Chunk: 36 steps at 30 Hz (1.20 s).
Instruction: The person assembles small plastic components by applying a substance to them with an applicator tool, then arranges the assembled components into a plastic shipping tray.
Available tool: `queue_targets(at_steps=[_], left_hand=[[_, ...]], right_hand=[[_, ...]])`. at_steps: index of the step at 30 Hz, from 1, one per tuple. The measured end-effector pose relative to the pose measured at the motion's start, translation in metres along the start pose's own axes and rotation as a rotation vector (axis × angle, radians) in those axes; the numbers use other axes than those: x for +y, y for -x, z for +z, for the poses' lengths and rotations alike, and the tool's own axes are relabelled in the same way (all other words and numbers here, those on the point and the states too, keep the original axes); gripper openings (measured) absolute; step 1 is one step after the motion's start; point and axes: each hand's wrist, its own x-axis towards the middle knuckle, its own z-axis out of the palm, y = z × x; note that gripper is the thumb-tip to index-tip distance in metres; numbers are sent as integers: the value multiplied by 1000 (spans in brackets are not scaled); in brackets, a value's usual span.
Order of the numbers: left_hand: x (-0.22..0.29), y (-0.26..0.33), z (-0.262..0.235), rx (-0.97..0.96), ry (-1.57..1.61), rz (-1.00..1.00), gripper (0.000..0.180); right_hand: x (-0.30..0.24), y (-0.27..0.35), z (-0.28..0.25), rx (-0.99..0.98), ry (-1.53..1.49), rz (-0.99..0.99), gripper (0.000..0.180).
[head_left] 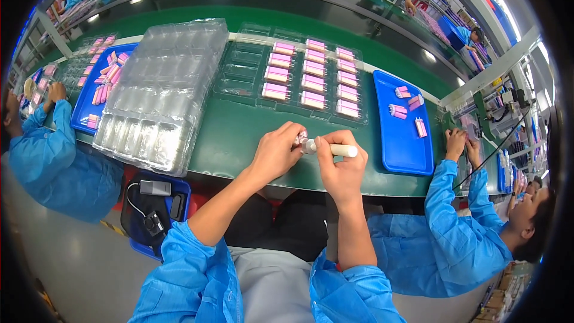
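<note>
Above the front of the green bench, my left hand (274,152) is closed on a small pink-and-white piece (301,137), mostly hidden by the fingers. My right hand (343,170) grips a cream-white cylindrical handle (345,151). Its narrower, pale front end meets the piece between my hands; the exact contact is too small to make out. Beyond my hands lies a clear plastic blister tray (239,75), with several pink-and-white block-shaped pieces (313,84) with metal prongs in its right-hand columns. A blue tray (408,157) to the right carries several loose pieces (399,110).
A tall stack of clear blister trays (161,78) stands left, beside another blue tray (85,104) of pieces. Co-workers in blue sit close on both sides (63,149) (460,227). Below the bench's left front edge is a blue bin (186,194) with electronic devices.
</note>
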Motion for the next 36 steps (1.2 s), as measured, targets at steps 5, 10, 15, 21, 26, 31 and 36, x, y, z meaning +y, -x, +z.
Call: queue_targets(at_steps=[5, 10, 15, 21, 26, 31, 36], left_hand=[[0, -5, -9, -79, 175, -49, 33], [3, -3, -7, -65, 68, -73, 29], [3, 4, 5, 75, 95, -80, 29], [2, 5, 10, 138, 60, -42, 29], [0, 6, 12, 152, 54, -19, 25], [2, 9, 11, 173, 66, 23, 36], [5, 9, 5, 108, -51, 27, 38]], right_hand=[[1, -1, -1, -7, 22, 35, 14], [8, 1, -1, 54, -33, 71, 13], [3, 10, 0, 140, -97, 0, 13], [-1, 11, 8, 92, -61, -70, 14], [-4, 9, 9, 78, -19, -43, 16], [-10, 4, 11, 49, 43, 0, 18], [2, 11, 10, 96, -77, -10, 16]])
